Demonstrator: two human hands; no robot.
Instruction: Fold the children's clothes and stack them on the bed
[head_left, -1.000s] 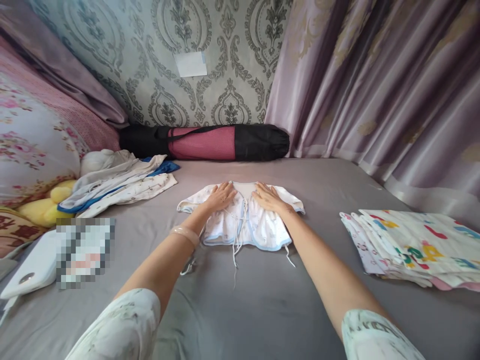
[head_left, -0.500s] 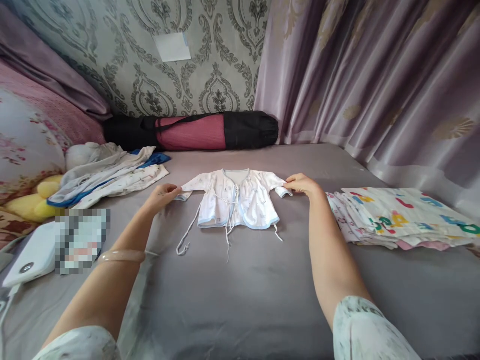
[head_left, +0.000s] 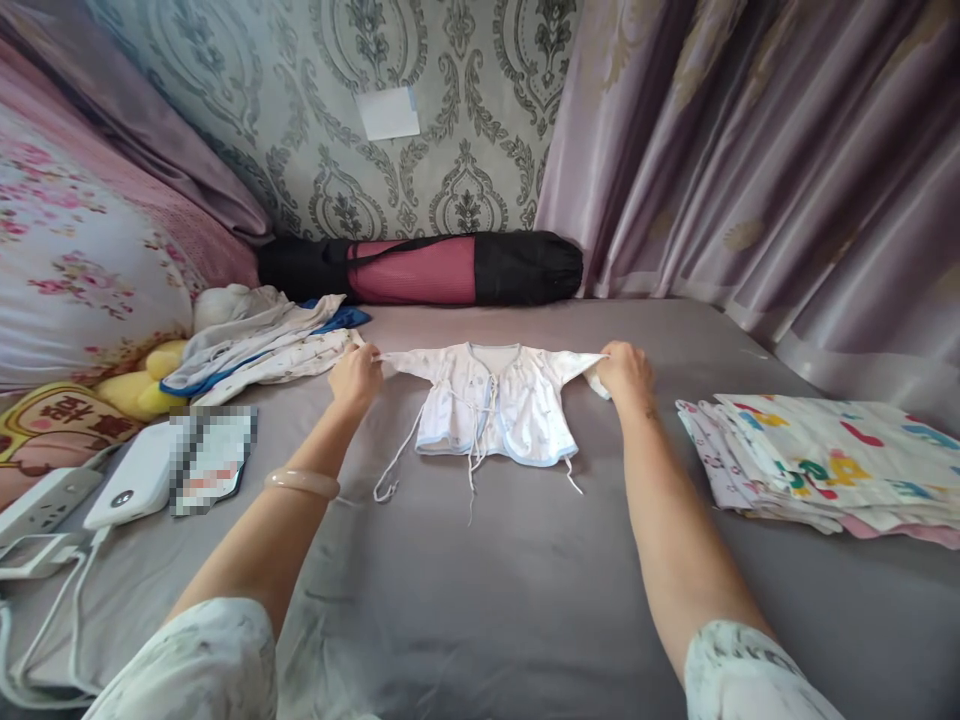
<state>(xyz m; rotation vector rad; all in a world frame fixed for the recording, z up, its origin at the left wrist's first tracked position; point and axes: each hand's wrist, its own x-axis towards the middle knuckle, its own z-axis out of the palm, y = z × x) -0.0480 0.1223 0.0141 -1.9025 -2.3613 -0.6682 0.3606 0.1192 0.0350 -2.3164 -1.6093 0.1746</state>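
A small white baby jacket (head_left: 495, 400) with pale blue trim lies spread front side up on the grey bed sheet (head_left: 487, 590). Its thin white tie strings trail onto the sheet below the hem. My left hand (head_left: 355, 378) is closed on the cuff of the sleeve at the left, wearing a pale bangle on that wrist. At the other side my right hand (head_left: 628, 372) grips the opposite sleeve's end, the fingers partly hidden behind the hand. Both sleeves are stretched outward between the two hands.
Folded patterned cloths (head_left: 840, 460) are stacked at the right. Loose baby clothes (head_left: 262, 345) and a yellow plush toy (head_left: 142, 385) lie left. A white power bank (head_left: 139, 480), a phone-like blurred item and a power strip (head_left: 52, 500) sit nearer. A rolled mat bag (head_left: 420, 268) rests against the wall.
Both hands have turned over at the cuffs, knuckles now upward, and the sleeves are pulled straighter. The view has shifted left, showing the power strip.
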